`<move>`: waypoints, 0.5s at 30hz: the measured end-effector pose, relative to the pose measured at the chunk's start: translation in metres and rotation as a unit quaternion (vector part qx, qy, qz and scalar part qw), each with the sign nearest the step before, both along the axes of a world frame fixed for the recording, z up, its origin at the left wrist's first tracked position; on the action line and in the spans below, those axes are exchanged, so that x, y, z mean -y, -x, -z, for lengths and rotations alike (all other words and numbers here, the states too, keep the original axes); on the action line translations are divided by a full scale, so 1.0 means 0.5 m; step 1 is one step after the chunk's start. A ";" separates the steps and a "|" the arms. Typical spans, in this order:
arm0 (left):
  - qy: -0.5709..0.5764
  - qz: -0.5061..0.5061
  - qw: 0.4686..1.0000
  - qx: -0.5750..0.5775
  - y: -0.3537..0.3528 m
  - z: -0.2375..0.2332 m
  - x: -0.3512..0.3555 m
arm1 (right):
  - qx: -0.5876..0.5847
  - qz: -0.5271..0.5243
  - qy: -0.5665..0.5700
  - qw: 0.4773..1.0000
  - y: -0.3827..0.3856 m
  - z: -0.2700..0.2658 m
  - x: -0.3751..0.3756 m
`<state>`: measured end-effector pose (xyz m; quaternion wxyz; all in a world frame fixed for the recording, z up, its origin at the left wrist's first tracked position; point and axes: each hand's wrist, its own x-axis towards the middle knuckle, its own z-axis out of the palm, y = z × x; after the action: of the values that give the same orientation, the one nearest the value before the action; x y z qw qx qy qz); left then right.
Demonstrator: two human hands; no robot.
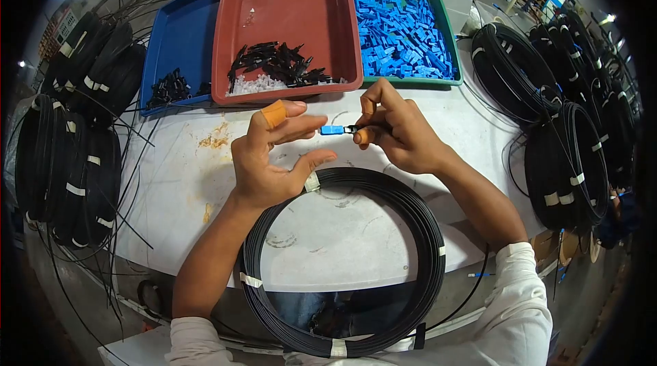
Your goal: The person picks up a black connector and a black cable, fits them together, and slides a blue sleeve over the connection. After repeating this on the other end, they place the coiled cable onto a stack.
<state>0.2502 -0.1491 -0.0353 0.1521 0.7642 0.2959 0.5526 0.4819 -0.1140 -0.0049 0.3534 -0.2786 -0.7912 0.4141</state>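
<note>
A small blue cable connector (333, 131) with a black rear end is pinched between the thumb and fingers of my right hand (404, 132). My left hand (270, 154) is open, thumb and fingers apart, its fingertips right at the connector's blue end. Orange tape wraps a finger of the left hand and a fingertip of the right. Below both hands lies a coil of black cable (429, 229), bound with white tape, partly on the white table (472, 229) and reaching over its front edge toward my lap.
At the back, a red tray (287, 3) holds black boots and small clear pieces. It overlaps a blue tray (185, 37) with black parts. A green tray (443, 17) contains many blue connector pieces. Black cable coils (68, 167) hang at left, more coils (564, 167) at right.
</note>
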 end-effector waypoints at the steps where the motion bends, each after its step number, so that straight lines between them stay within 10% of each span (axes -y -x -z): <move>1: 0.015 -0.031 0.999 0.010 -0.006 -0.005 0.006 | 0.013 0.000 -0.018 1.000 -0.002 -0.002 0.004; 15: 0.231 0.135 0.960 0.081 -0.010 -0.023 0.030 | 0.103 -0.040 -0.048 0.993 0.000 -0.043 0.051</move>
<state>0.2552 -0.1642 -0.0237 0.4212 0.6934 0.2964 0.5039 0.4820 -0.1396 0.0166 0.2662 -0.2708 -0.8527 0.3589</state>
